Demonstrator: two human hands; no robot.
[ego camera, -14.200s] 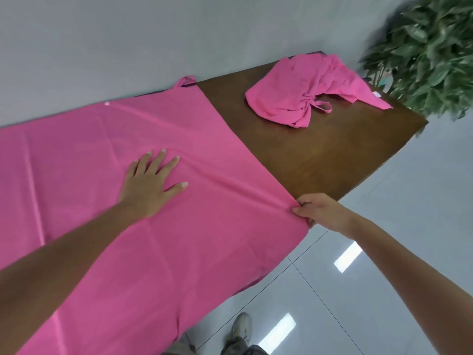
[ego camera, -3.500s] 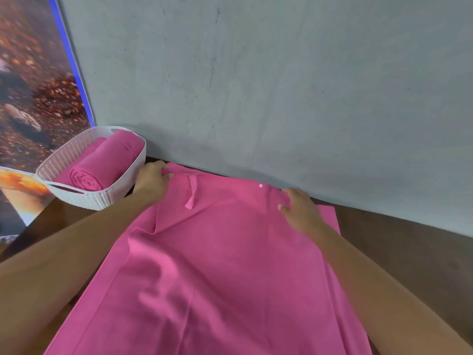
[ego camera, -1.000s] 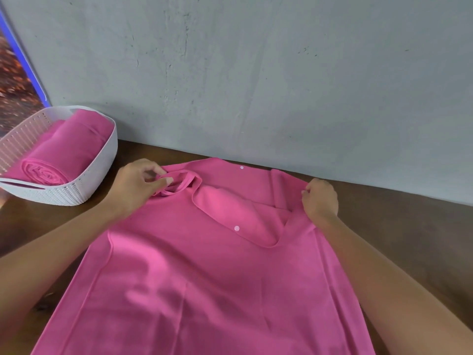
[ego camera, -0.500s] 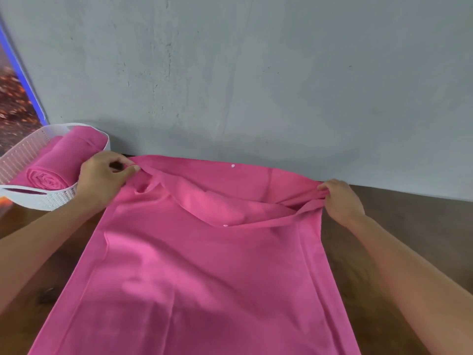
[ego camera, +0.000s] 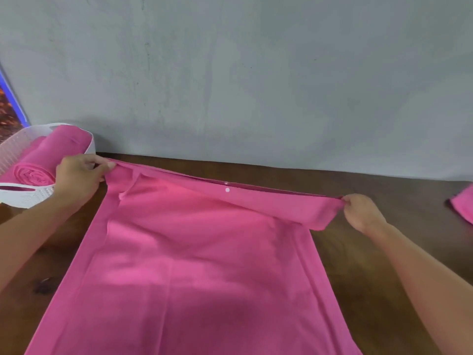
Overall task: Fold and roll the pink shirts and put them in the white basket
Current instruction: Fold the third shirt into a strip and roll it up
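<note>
Nothing readable here for you: no text, label, brand, number or sign shows on any surface in the head view.

A dark wooden table (ego camera: 384,201) stands against a grey wall (ego camera: 256,85), beside a blue-edged poster (ego camera: 7,108).
</note>
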